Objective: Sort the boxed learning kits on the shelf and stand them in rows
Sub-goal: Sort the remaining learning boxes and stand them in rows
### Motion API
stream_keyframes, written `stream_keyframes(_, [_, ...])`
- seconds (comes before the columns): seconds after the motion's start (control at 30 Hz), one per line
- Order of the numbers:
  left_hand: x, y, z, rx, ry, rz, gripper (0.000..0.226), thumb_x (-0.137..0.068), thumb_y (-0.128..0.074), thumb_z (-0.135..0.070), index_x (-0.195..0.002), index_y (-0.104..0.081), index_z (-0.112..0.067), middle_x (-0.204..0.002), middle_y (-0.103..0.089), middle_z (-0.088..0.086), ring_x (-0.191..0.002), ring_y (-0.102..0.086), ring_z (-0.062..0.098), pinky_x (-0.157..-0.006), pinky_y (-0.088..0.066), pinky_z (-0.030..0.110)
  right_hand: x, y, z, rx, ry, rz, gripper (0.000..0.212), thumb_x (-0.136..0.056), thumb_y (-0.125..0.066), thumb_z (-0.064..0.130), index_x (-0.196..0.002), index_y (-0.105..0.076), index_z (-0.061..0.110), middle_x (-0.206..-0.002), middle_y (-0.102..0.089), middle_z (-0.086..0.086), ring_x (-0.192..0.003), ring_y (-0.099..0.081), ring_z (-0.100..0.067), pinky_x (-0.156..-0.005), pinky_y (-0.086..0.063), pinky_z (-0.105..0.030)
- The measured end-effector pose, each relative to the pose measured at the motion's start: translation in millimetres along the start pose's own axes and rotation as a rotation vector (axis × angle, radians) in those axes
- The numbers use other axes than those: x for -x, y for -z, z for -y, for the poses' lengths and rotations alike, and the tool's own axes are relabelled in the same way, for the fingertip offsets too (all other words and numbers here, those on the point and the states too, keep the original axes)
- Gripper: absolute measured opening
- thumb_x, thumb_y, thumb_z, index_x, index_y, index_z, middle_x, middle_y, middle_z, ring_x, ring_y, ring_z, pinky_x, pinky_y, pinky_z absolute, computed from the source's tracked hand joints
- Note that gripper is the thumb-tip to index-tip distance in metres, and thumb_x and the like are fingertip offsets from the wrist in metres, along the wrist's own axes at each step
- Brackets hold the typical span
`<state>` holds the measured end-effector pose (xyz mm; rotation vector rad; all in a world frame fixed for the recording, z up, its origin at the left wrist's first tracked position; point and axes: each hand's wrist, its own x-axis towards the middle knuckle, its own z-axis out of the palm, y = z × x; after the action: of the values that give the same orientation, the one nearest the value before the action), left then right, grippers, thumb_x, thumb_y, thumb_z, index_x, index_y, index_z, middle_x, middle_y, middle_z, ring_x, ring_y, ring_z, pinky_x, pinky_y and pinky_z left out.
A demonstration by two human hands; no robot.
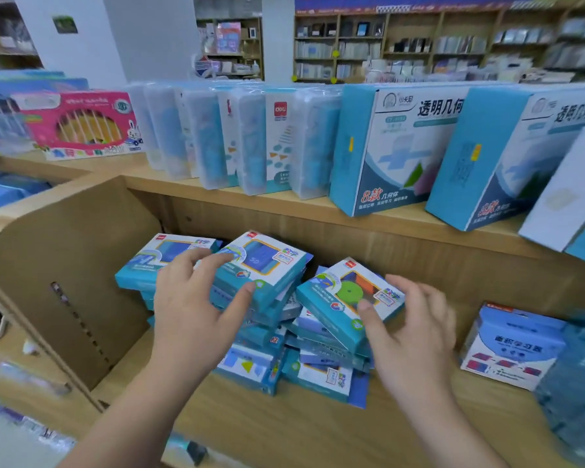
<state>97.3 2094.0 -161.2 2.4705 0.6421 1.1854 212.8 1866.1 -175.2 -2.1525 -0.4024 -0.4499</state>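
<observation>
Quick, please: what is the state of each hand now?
Left hand: open, fingers spread, touching a kit box.
Right hand: thumb on the green-disc box; fingers blurred, so grip cannot be told.

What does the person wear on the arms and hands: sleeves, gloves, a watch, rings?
Nothing that this view shows. The left hand and the right hand have no gloves, rings or watch, and no sleeve shows on either arm up to the picture's lower edge.
</observation>
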Motion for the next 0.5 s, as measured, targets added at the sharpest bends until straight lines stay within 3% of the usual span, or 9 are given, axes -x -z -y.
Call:
stream_keyframes(0.07, [-16.6, -2.7, 16.3, -0.047, -0.001, 0.069, 0.055, -0.084, -0.052, -0.061, -0.117, -0.068, -0.02, -0.12, -0.062, 0.004, -0.11, -0.055, 0.032, -0.096, -0.039, 0.042, 0.9, -9.2, 22.1, 0.094, 0.105, -0.009, 0.04, -0.084, -0.06, 0.057, -0.117, -0.062, 0.037, -0.11, -0.049, 0.016, -0.113, -0.04, -0.015, -0.09, -0.025, -0.03])
stream_keyframes(0.13, [-30.7, -5.2, 30.1, -0.122, -0.011, 0.139, 0.059, -0.083, -0.047, -0.067, -0.114, -0.068, -0.022, -0.114, -0.068, 0.001, -0.106, -0.058, 0.032, -0.091, -0.044, 0.045, 1.2, -22.1, 42.9, 0.197, 0.182, 0.061, 0.048, -0.082, -0.044, 0.066, -0.115, -0.063, 0.038, -0.112, -0.057, 0.018, -0.115, -0.04, -0.013, -0.089, -0.025, -0.032])
stream_keyframes(0.23, [-43.2, -6.4, 42.2, -0.173, -0.013, 0.187, 0.059, -0.08, -0.045, -0.072, -0.11, -0.068, -0.027, -0.102, -0.072, -0.002, -0.097, -0.057, 0.032, -0.084, -0.047, 0.046, 0.1, -43.6, 67.7, 0.337, 0.22, 0.179, 0.063, -0.084, -0.03, 0.071, -0.12, -0.065, 0.034, -0.117, -0.064, 0.014, -0.126, -0.038, -0.017, -0.098, -0.027, -0.04])
stream_keyframes(0.37, [-45.8, -8.6, 50.1, -0.146, -0.052, 0.2, 0.062, -0.08, -0.043, -0.073, -0.11, -0.069, -0.026, -0.078, -0.071, -0.001, -0.087, -0.057, 0.03, -0.078, -0.046, 0.044, -1.4, -65.9, 91.1, 0.497, 0.184, 0.27, 0.07, -0.085, -0.019, 0.072, -0.126, -0.059, 0.033, -0.113, -0.068, 0.01, -0.132, -0.035, -0.022, -0.1, -0.023, -0.045])
stream_keyframes(0.5, [-42.2, -6.0, 48.2, -0.033, -0.078, 0.173, 0.06, -0.079, -0.047, -0.07, -0.107, -0.071, -0.023, -0.075, -0.07, -0.002, -0.086, -0.06, 0.03, -0.078, -0.045, 0.043, -0.8, -76.3, 102.2, 0.507, 0.126, 0.304, 0.066, -0.088, -0.024, 0.07, -0.133, -0.054, 0.032, -0.109, -0.07, 0.007, -0.138, -0.033, -0.021, -0.106, -0.023, -0.048])
